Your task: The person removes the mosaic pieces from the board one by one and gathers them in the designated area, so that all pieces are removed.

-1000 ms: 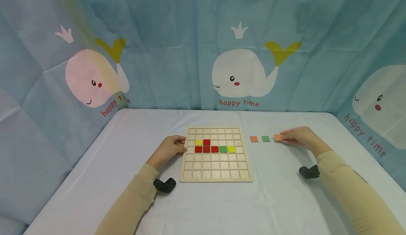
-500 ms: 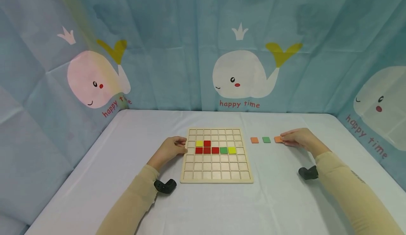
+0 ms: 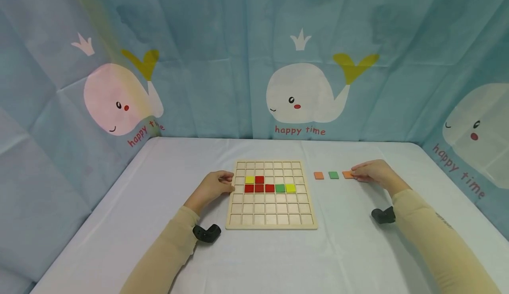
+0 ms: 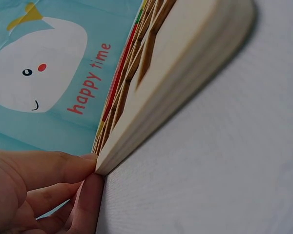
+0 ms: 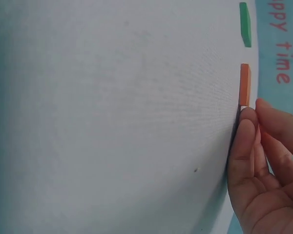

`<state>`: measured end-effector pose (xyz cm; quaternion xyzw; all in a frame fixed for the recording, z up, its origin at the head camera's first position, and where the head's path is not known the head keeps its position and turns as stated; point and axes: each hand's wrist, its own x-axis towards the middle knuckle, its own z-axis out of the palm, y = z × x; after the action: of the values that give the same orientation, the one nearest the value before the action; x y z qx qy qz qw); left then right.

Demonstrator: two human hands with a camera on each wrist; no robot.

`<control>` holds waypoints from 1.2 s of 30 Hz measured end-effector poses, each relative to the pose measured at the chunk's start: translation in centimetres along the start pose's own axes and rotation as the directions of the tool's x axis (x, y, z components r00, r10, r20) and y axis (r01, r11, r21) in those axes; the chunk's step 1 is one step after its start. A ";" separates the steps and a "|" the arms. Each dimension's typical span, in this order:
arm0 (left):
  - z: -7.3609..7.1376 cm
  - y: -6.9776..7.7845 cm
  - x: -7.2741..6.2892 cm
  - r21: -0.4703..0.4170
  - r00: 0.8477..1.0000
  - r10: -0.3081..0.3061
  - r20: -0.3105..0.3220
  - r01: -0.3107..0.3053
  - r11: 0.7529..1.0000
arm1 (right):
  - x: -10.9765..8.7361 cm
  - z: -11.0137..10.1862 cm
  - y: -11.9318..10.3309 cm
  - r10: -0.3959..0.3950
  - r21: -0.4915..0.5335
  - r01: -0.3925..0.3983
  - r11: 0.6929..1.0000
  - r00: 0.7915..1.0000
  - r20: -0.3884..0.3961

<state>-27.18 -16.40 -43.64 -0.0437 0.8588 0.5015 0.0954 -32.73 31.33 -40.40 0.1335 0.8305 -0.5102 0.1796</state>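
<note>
A wooden grid board [image 3: 271, 221] lies on the table, with seated square tiles. One row carries three red tiles [image 3: 259, 188], a green tile [image 3: 280, 188] and a yellow tile [image 3: 290, 188]. Above them sit another yellow tile [image 3: 249, 179] and red tile [image 3: 259, 179]. My left hand [image 3: 212, 185] holds the board's left edge between thumb and finger, seen closely in the left wrist view. Right of the board, my right hand [image 3: 374, 174] pinches the right end of an orange tile [image 3: 347, 175]; its fingertips partly hide that end.
Between board and right hand lie a loose orange tile [image 3: 319, 175] and a loose green tile [image 3: 333, 175], in line with the pinched one. White cloth covers the table [image 3: 270, 258]. A blue whale-print curtain [image 3: 207, 86] stands behind and at both sides.
Over the last half second my right hand and its orange tile have shifted slightly left, nearer the green tile. My left hand and the board stay put; the head view has tilted slightly.
</note>
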 end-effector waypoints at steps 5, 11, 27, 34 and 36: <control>0.0 0.0 -0.1 -0.008 1.000 -0.004 0.001 0.004 1.000 | -1.1 0.3 -0.7 -0.027 -0.016 0.026 1.000 0.999 -0.022; 0.0 0.3 -0.3 -0.005 1.000 0.001 0.002 -0.001 1.000 | -2.8 2.8 -2.8 -0.120 -0.040 0.119 0.992 0.992 -0.033; 0.1 0.1 -0.1 -0.018 1.000 -0.010 0.011 0.010 1.000 | -3.0 10.2 -6.5 -0.128 -0.066 0.129 0.989 0.992 0.021; 0.1 0.0 0.0 -0.023 1.000 -0.012 0.001 0.012 1.000 | -2.9 12.5 -7.7 -0.144 -0.057 0.147 0.987 0.988 0.057; 0.1 0.0 0.0 -0.024 1.000 -0.010 0.002 0.010 1.000 | -2.9 13.2 -7.8 -0.146 -0.032 0.148 0.988 0.987 0.067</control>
<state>-27.21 -16.33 -43.73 -0.0485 0.8525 0.5111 0.0982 -31.17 15.91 -38.40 0.0520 0.8410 -0.5107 0.1706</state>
